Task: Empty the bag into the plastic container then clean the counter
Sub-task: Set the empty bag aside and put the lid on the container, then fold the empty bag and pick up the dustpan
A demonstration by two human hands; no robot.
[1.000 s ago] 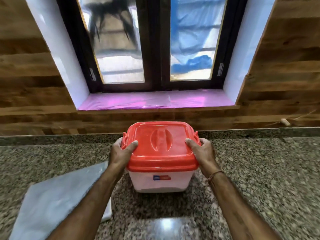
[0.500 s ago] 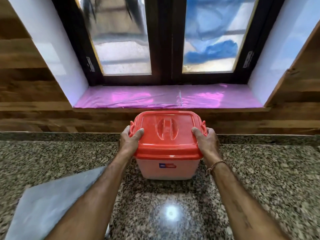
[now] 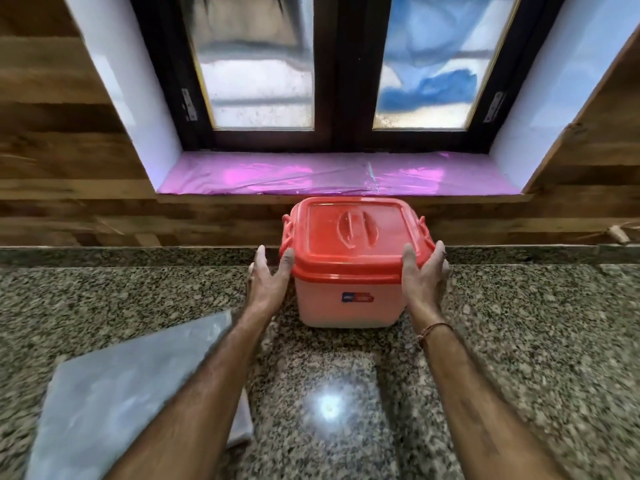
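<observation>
Container (image 3: 349,306), red lid (image 3: 356,244) on, stands on counter (image 3: 519,323) below pink sill (image 3: 277,174). Left hand (image 3: 268,282) and right hand (image 3: 424,275) flank it, fingers straight, gripping nothing. Grey sheet (image 3: 121,393) lies front-left of it.

The lidded container (image 3: 350,308) stands at the counter's (image 3: 526,341) back edge. The left hand (image 3: 268,285) and right hand (image 3: 424,278) flank its lid (image 3: 356,237), fingers straight. A flat bag (image 3: 121,403) lies front-left.

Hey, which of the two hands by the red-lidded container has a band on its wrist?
The right hand, at the container's right corner: a reddish thread band circles its wrist. The left hand's wrist is bare.
</observation>
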